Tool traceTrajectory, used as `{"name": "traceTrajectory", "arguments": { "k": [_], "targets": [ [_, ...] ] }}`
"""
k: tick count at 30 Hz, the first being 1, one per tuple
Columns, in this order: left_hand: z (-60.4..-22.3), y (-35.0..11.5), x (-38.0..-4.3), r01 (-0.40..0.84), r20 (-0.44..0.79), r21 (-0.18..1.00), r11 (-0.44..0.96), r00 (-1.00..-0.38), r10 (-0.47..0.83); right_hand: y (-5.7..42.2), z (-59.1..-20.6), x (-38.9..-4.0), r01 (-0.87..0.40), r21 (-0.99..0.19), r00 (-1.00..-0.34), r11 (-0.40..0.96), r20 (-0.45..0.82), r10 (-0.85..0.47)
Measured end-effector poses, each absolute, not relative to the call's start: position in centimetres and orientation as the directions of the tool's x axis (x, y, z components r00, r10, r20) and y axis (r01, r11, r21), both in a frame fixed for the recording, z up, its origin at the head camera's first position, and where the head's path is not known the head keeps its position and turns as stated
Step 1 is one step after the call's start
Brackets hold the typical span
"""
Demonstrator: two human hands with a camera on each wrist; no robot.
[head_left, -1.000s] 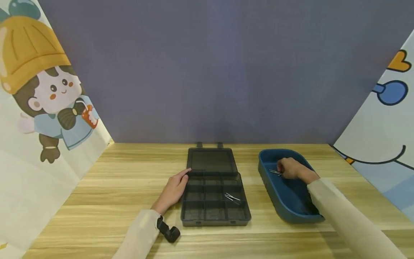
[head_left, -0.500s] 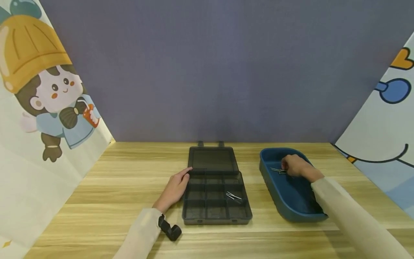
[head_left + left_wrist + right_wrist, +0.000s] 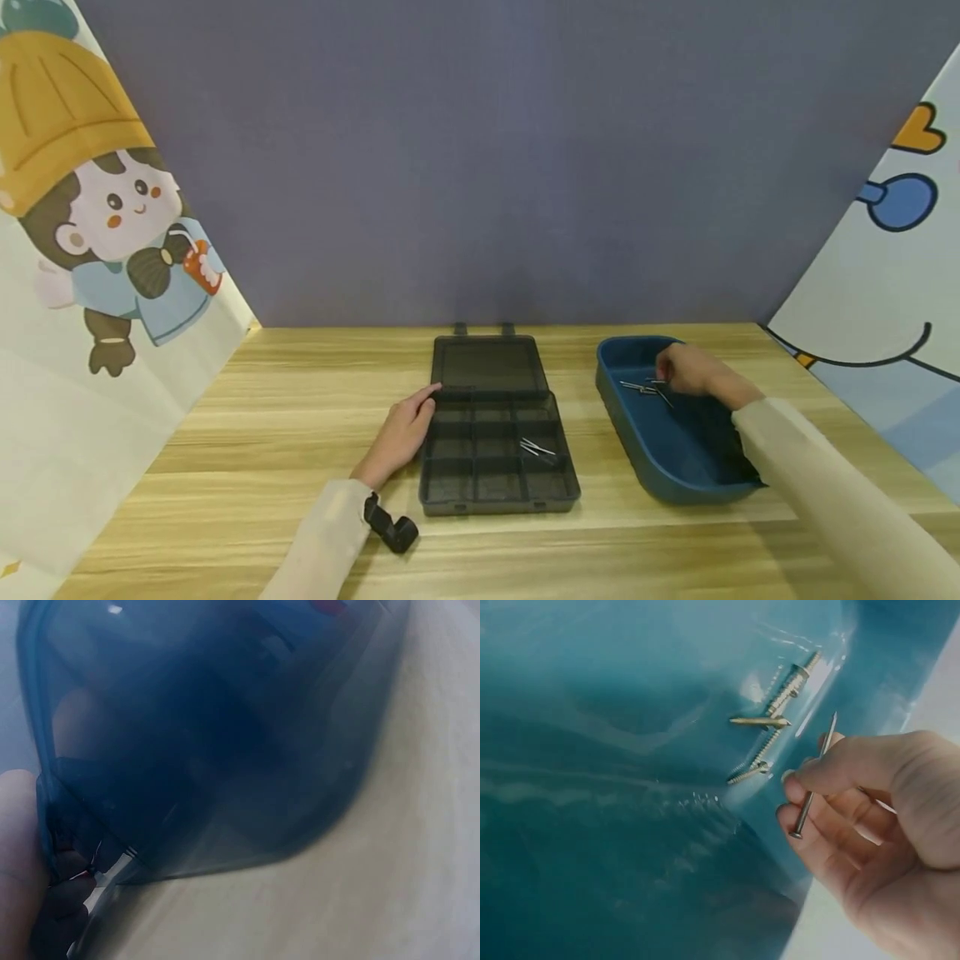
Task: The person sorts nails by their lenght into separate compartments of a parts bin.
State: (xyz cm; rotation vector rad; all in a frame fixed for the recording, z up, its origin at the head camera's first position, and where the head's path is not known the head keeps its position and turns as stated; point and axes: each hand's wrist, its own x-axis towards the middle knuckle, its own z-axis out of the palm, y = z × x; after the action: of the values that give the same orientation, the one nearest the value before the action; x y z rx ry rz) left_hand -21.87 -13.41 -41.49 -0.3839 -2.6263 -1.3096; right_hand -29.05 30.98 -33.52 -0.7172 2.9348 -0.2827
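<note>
In the right wrist view my right hand (image 3: 885, 802) pinches a nail (image 3: 804, 811) between thumb and fingers. That hand is inside the blue bin (image 3: 626, 421), at its far end. Several screws (image 3: 784, 697) lie on the bin's floor beside the fingertips. My left hand (image 3: 397, 435) rests against the left side of the dark compartment box (image 3: 498, 506), near the hinge, its index finger straight. In the left wrist view the box's translucent wall (image 3: 247, 765) fills most of the picture, partly hiding the fingers. Several nails (image 3: 536, 447) lie in the box's middle right compartment.
The box's lid (image 3: 489, 362) lies folded back, away from me. Box and bin stand apart on the wood-grain table (image 3: 247, 467). A grey panel (image 3: 480, 167) rises behind the table, and printed side walls flank it.
My right hand has shifted slightly to the right within the bin, and more of the loose metal pieces show beside it. The left hand stays at the box's edge.
</note>
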Motion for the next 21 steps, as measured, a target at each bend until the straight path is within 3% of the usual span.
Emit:
{"name": "traceTrajectory", "arguments": {
  "k": [9, 21],
  "targets": [
    [-41.6, -13.4, -22.0, 0.33, 0.299, 0.757, 0.563, -0.942, 0.151, 31.4, -32.0, -28.1, -0.411, -0.123, -0.911, 0.903, 0.035, -0.41],
    [-41.5, -13.4, -22.0, 0.317, 0.283, 0.76, 0.567, -0.947, 0.151, 31.5, -30.0, -27.3, -0.435, -0.148, -0.9, 0.888, 0.077, -0.428]
  ]
}}
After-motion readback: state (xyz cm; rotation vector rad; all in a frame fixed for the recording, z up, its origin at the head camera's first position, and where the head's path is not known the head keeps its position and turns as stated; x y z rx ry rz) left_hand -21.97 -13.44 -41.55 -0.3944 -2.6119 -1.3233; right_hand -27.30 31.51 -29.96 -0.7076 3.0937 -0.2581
